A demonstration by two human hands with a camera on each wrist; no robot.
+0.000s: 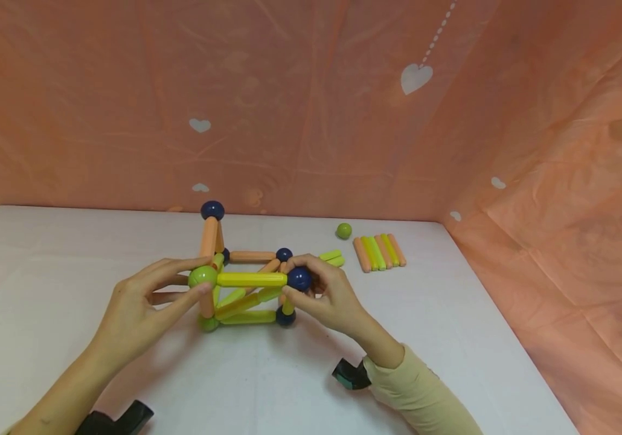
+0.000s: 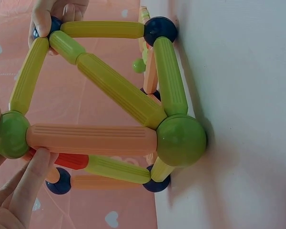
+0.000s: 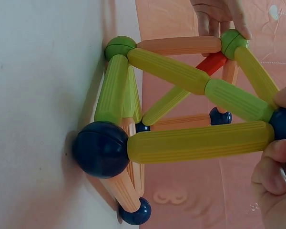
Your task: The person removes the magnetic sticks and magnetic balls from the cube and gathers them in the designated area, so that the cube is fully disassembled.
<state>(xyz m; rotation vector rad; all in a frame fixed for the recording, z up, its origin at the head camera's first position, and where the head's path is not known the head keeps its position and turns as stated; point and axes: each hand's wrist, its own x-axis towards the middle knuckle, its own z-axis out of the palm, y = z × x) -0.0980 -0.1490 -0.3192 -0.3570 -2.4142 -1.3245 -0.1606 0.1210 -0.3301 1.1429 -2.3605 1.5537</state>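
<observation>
A frame of magnetic building rods and balls stands on the table. My left hand (image 1: 139, 305) holds the green ball (image 1: 203, 277) at its upper front left corner between thumb and fingers. At the upper front right corner, my right hand (image 1: 335, 296) pinches a dark blue ball (image 1: 299, 279). A yellow rod (image 1: 252, 280) spans these two balls. In the left wrist view, a peach rod (image 2: 90, 138) runs from the held green ball to a lower green ball (image 2: 181, 140), and a yellow diagonal rod (image 2: 119, 86) crosses the front face. A red piece (image 2: 72, 161) shows behind my left fingers.
Behind the frame's left side, a dark blue ball (image 1: 212, 210) tops peach rods. To the right lie a loose green ball (image 1: 344, 231), a row of several peach, yellow and green rods (image 1: 380, 252), and short green rods (image 1: 333, 258). A patterned cloth (image 1: 311, 109) hangs behind the table.
</observation>
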